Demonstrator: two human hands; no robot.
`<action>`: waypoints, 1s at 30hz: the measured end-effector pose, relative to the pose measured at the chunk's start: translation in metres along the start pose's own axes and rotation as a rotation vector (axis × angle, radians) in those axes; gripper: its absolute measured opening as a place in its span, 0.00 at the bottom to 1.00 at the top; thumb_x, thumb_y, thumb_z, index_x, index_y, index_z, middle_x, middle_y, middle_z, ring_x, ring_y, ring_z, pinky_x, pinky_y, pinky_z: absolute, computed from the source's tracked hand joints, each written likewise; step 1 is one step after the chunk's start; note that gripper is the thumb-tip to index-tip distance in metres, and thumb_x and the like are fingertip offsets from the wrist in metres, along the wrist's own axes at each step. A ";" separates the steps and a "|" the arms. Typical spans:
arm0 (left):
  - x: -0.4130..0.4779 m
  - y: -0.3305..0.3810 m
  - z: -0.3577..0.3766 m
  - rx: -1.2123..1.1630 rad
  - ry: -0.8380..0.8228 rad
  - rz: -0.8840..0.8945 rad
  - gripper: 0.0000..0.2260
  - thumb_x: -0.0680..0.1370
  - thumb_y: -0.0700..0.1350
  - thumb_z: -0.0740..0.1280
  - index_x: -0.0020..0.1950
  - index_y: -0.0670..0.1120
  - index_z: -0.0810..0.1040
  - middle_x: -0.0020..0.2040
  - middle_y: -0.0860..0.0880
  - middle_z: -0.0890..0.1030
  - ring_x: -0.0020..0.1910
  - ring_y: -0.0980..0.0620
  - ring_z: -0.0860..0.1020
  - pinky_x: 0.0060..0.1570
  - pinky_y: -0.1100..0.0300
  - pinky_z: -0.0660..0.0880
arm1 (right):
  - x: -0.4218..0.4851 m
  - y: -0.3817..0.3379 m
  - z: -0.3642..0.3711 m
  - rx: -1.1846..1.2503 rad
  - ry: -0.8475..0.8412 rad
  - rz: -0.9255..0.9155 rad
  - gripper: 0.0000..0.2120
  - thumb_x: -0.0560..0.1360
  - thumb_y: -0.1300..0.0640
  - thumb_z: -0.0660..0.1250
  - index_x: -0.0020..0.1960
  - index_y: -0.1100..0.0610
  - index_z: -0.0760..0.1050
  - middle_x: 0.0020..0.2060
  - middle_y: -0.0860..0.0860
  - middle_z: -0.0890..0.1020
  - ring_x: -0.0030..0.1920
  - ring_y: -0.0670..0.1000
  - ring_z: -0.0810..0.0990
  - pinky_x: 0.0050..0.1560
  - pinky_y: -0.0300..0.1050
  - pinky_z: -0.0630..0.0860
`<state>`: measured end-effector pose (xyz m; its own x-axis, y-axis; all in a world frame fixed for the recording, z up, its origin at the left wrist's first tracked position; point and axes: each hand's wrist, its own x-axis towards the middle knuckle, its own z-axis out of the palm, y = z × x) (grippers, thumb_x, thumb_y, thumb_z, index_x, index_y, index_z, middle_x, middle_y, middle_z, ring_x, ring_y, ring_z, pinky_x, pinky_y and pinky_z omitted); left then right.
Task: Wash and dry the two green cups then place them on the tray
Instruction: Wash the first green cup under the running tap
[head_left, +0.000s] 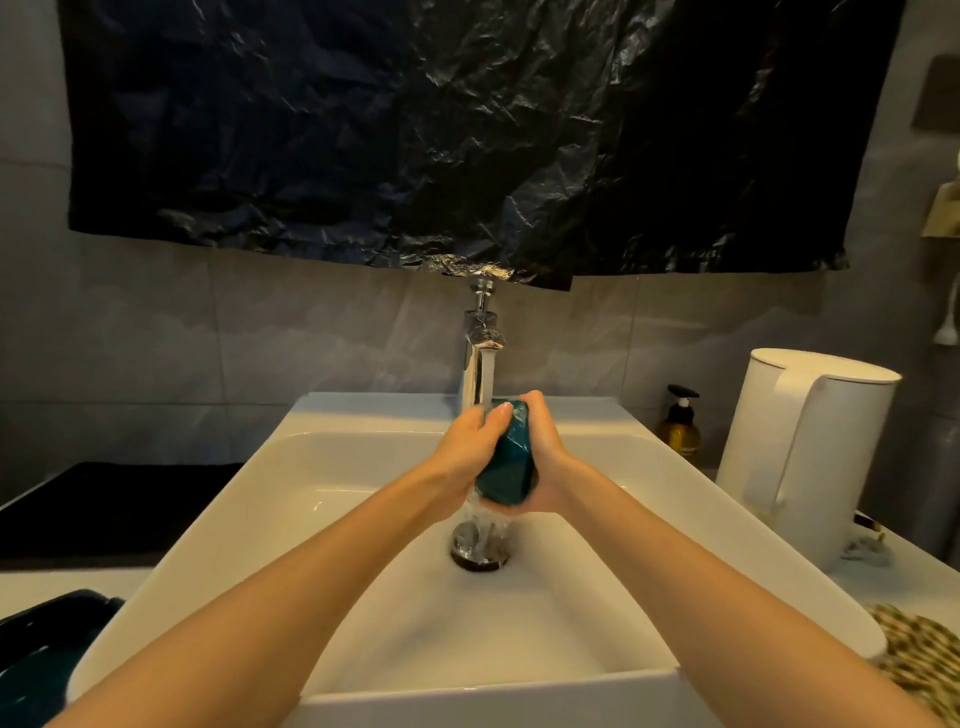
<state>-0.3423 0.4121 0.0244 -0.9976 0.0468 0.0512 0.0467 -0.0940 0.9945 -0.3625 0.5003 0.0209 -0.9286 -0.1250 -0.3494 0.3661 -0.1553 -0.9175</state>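
Water from the faucet (480, 358) runs over the green cup (506, 470), held just below its spout. Left hand (467, 441) and right hand (545, 449) both curl round its faceted sides. Wet, hard, probably slippery and breakable, it seems best gripped by opposite walls.

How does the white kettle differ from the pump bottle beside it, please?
The kettle is white; the pump bottle is amber with a black pump head. The kettle looks far taller and wider than the bottle. The kettle has a flat lid and a side handle; the bottle has neither. Both stand upright right of the sink.
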 end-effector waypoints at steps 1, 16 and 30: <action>-0.001 0.001 0.001 0.007 -0.013 0.001 0.12 0.82 0.48 0.58 0.58 0.43 0.74 0.55 0.41 0.79 0.52 0.47 0.78 0.49 0.56 0.76 | -0.003 -0.001 -0.003 0.017 -0.009 0.002 0.25 0.70 0.35 0.58 0.44 0.57 0.76 0.39 0.57 0.79 0.42 0.54 0.77 0.44 0.47 0.75; 0.000 0.009 -0.005 -0.029 -0.073 -0.076 0.14 0.81 0.47 0.61 0.60 0.39 0.74 0.55 0.40 0.79 0.53 0.44 0.79 0.48 0.55 0.78 | -0.014 -0.007 0.000 0.064 0.025 0.017 0.29 0.73 0.32 0.56 0.52 0.58 0.75 0.46 0.58 0.80 0.45 0.56 0.78 0.49 0.53 0.77; 0.001 0.005 -0.008 0.178 0.058 0.049 0.13 0.79 0.53 0.63 0.52 0.44 0.75 0.49 0.45 0.80 0.52 0.46 0.79 0.51 0.55 0.77 | -0.014 -0.002 0.009 0.020 0.007 0.039 0.27 0.72 0.33 0.59 0.53 0.56 0.76 0.47 0.58 0.80 0.48 0.55 0.78 0.43 0.51 0.77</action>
<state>-0.3431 0.4038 0.0288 -0.9949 -0.0118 0.0999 0.0986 0.0833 0.9916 -0.3495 0.4939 0.0294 -0.9141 -0.1240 -0.3861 0.4029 -0.1700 -0.8993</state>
